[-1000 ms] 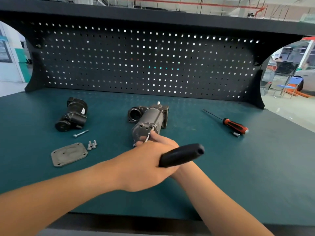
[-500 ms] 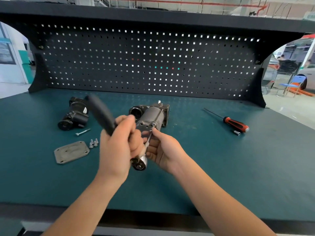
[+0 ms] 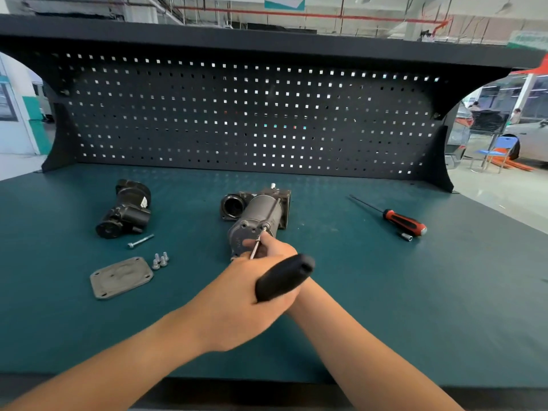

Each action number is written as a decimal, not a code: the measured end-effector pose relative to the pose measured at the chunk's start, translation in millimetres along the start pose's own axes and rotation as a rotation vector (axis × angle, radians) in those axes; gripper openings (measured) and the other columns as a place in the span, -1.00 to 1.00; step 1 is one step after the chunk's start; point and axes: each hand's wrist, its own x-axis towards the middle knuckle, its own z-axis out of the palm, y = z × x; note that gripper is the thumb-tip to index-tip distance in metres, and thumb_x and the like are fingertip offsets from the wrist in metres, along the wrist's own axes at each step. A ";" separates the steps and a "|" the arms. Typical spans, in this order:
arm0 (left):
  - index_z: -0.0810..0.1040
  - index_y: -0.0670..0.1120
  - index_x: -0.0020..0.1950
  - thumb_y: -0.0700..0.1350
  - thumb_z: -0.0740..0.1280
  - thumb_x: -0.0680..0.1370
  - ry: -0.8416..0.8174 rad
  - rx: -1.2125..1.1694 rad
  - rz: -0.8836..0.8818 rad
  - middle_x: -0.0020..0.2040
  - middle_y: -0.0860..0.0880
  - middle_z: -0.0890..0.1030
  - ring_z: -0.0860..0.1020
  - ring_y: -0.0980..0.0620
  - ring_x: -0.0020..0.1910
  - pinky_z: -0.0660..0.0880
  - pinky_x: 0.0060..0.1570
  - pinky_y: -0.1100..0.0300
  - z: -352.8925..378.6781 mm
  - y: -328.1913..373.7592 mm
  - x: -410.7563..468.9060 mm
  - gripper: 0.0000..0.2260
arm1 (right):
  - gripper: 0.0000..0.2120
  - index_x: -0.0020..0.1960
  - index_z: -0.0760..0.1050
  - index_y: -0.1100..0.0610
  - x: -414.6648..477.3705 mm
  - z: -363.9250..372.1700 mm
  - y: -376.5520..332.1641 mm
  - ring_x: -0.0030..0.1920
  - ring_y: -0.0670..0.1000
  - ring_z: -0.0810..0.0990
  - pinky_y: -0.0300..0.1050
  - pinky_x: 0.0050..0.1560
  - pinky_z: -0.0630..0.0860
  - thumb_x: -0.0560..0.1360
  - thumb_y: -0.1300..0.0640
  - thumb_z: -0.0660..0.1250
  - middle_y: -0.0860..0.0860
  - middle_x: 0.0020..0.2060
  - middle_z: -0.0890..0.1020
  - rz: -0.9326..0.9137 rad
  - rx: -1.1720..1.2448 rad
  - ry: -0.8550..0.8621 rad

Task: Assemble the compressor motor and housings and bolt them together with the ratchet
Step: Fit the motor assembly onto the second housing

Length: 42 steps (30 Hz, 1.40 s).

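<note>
Nearest, the left hand (image 3: 237, 304) crosses over the right forearm, its fingers wrapped round the black handle of the ratchet (image 3: 281, 277). Just beyond, the right hand (image 3: 274, 247) pinches the ratchet's thin steel shaft, whose tip sits on a bolt head at the near end face of the motor (image 3: 256, 221). The motor lies on its side mid-bench (image 3: 385, 292), its far end seated in a housing (image 3: 283, 200). To the left lie a plate (image 3: 121, 277), three short bolts (image 3: 160, 260), a long bolt (image 3: 141, 241) and, farther back, a black housing (image 3: 124, 210). To the right lie a socket (image 3: 406, 236) and a screwdriver (image 3: 403, 222). A pegboard (image 3: 237, 120) stands behind
</note>
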 end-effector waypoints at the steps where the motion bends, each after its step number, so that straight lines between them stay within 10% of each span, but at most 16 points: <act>1: 0.38 0.16 -0.32 0.09 0.25 0.44 0.031 -0.029 0.031 -0.49 0.16 0.35 0.30 0.19 -0.48 0.22 -0.43 0.43 0.2 -4.5 -4.4 -0.86 | -0.63 -0.25 0.49 0.19 2.0 2.0 1.2 -0.34 0.06 0.54 -0.20 -0.18 0.46 0.62 0.05 0.10 0.10 -0.41 0.55 -0.007 0.011 0.004; 7: 0.48 -0.01 -0.24 0.20 0.37 0.39 0.283 -0.601 0.121 -0.52 0.13 0.41 0.38 0.14 -0.52 0.35 -0.41 0.33 1.3 -28.8 -20.0 -0.71 | -0.61 -0.26 0.42 0.20 -6.1 -2.1 0.7 -0.65 -0.08 0.46 -0.35 -0.59 0.37 0.65 0.05 0.05 -0.01 -0.64 0.49 0.008 0.011 -0.060; 14: 0.48 0.07 -0.37 0.46 0.21 0.35 0.452 -0.586 0.047 -0.52 0.07 0.44 0.46 0.06 -0.51 0.41 -0.40 0.32 16.6 -25.0 -19.2 -0.53 | -0.60 -0.19 0.47 0.20 -7.3 -5.6 2.5 -0.56 -0.03 0.53 -0.27 -0.46 0.48 0.65 0.01 0.03 0.02 -0.56 0.54 0.011 0.008 -0.083; 21: 0.30 0.03 -0.52 0.35 -0.19 0.52 0.907 -1.127 -0.202 -0.61 0.08 0.21 0.27 0.05 -0.62 0.31 -0.45 0.23 22.7 -25.7 -17.3 -0.40 | -0.61 -0.14 0.48 0.20 -11.2 -4.3 3.0 -0.57 -0.05 0.52 -0.31 -0.53 0.43 0.65 0.01 0.02 -0.01 -0.58 0.52 0.004 0.052 -0.107; 34: 0.26 0.04 -0.54 0.42 -0.10 0.38 0.763 -0.994 -0.092 -0.64 0.12 0.16 0.12 0.12 -0.68 0.25 -0.54 0.33 15.4 -13.0 -0.8 -0.47 | -0.67 -0.14 0.45 0.18 -10.5 -1.5 2.0 -0.60 -0.05 0.48 -0.33 -0.55 0.40 0.64 0.01 0.06 0.00 -0.58 0.50 0.051 0.199 -0.094; 42: 0.29 0.08 -0.40 0.48 0.05 0.41 0.283 -0.391 0.155 -0.59 0.17 0.30 0.24 0.26 -0.58 0.21 -0.49 0.29 12.0 -17.9 1.3 -0.51 | -0.60 -0.33 0.45 0.14 -14.0 -0.6 1.5 -0.43 0.00 0.45 -0.15 -0.30 0.40 0.62 0.02 0.10 0.04 -0.50 0.46 0.164 0.395 -0.107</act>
